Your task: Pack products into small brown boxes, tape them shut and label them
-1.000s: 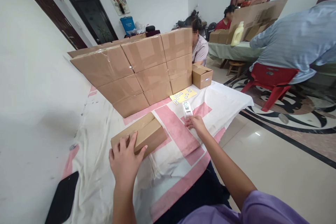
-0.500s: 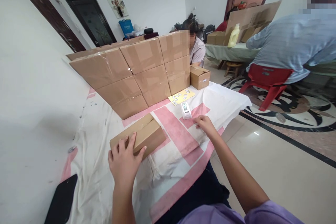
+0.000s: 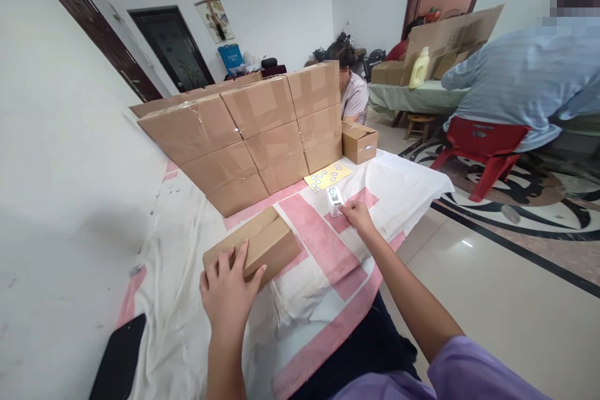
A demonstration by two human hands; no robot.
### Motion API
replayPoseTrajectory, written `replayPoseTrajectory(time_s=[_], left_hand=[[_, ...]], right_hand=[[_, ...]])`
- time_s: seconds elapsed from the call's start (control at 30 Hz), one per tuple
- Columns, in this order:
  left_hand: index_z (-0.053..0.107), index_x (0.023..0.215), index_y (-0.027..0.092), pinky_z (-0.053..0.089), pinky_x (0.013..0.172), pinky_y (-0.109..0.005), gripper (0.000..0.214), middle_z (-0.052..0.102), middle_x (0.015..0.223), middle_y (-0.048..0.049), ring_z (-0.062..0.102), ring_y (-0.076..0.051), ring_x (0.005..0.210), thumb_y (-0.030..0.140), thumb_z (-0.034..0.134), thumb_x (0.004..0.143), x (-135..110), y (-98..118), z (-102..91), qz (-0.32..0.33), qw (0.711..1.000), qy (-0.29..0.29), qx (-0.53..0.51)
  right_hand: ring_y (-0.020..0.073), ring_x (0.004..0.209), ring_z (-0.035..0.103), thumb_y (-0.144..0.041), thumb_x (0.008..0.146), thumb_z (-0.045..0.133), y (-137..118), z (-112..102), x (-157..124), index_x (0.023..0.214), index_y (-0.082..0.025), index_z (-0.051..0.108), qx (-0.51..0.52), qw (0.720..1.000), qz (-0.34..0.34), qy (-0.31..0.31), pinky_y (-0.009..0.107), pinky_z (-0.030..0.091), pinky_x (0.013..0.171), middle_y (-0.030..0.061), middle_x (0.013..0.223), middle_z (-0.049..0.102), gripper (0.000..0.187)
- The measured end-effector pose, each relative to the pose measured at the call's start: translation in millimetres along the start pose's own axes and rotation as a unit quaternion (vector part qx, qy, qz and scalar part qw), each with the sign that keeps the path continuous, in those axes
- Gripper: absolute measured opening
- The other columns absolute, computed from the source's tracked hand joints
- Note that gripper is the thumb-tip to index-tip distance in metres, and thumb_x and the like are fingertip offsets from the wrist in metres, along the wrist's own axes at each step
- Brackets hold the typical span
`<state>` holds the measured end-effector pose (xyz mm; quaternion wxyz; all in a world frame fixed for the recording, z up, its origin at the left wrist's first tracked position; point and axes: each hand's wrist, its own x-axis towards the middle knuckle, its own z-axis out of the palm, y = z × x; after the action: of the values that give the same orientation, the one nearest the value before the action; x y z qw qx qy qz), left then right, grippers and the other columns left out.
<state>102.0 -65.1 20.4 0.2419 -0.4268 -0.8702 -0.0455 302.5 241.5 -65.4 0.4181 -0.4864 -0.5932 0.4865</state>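
Note:
My left hand (image 3: pixel 232 290) lies over the near left part of a closed cardboard box (image 3: pixel 262 240). Its fingers are spread on the top, and the thumb rests along the near side. My right hand (image 3: pixel 359 215) is closed in a pinch at the near end of a small white box-shaped device (image 3: pixel 334 200) with a dark and greenish patch on top. Whatever lies between these fingertips is too small to make out. Just behind the device is a yellow sheet (image 3: pixel 344 172) bearing several small white labels.
A wall of stacked taped cartons (image 3: pixel 272 131) stands along the back. Right of it sits a small carton (image 3: pixel 360 142) with a white label. A black phone (image 3: pixel 117 359) lies at the near left. Across the table sits a person (image 3: pixel 356 97); another sits on a red chair (image 3: pixel 487 140).
My right hand has moved left to the near end of the white device, its fingertips now touching it. My left hand stays on the box. The view has shifted slightly.

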Motion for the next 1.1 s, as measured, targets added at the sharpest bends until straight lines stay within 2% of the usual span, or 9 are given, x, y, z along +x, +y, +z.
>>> replayPoseTrajectory(time_s=[0.27,0.43,0.7,1.1], left_hand=[[0.053,0.146,0.028,0.038,0.105,-0.049,0.056,0.06,0.137,-0.0109,0.051,-0.032,0.118,0.052,0.048,0.096,-0.6,1.2,-1.3,0.0,1.0,-0.001,-0.001],[0.052,0.146,0.028,0.038,0.104,-0.049,0.056,0.06,0.136,-0.0101,0.051,-0.032,0.118,0.052,0.047,0.096,-1.2,0.9,-0.3,0.003,1.0,0.008,-0.003],[0.052,0.147,0.029,0.038,0.105,-0.048,0.056,0.059,0.137,-0.0103,0.051,-0.032,0.119,0.051,0.048,0.096,-1.0,2.1,-2.0,-0.008,1.0,-0.006,-0.001],[0.054,0.145,0.032,0.039,0.103,-0.047,0.056,0.062,0.134,-0.0094,0.053,-0.03,0.12,0.046,0.059,0.091,4.6,1.6,-3.0,-0.013,1.0,-0.017,-0.023]], right_hand=[[0.0143,0.052,0.043,-0.029,0.07,0.063,4.8,9.6,5.2,0.068,-0.026,0.039,-0.027,0.999,-0.025,0.015,0.025,0.03,0.048,-0.0062,0.053,0.044,0.024],[0.0154,0.059,0.042,-0.025,0.074,0.055,5.7,12.3,0.4,0.069,-0.025,0.036,-0.053,0.996,-0.068,0.019,0.027,0.03,0.055,-0.0049,0.06,0.043,0.019],[0.0165,0.063,0.044,-0.029,0.08,0.05,12.4,10.5,-6.1,0.074,-0.025,0.036,-0.057,0.991,-0.117,0.004,0.028,0.03,0.059,-0.0042,0.067,0.046,0.016],[0.0186,0.06,0.045,-0.048,0.078,0.054,19.1,8.4,-10.3,0.071,-0.027,0.035,-0.021,0.987,-0.154,0.044,0.031,0.033,0.059,-0.0043,0.062,0.044,0.029]])
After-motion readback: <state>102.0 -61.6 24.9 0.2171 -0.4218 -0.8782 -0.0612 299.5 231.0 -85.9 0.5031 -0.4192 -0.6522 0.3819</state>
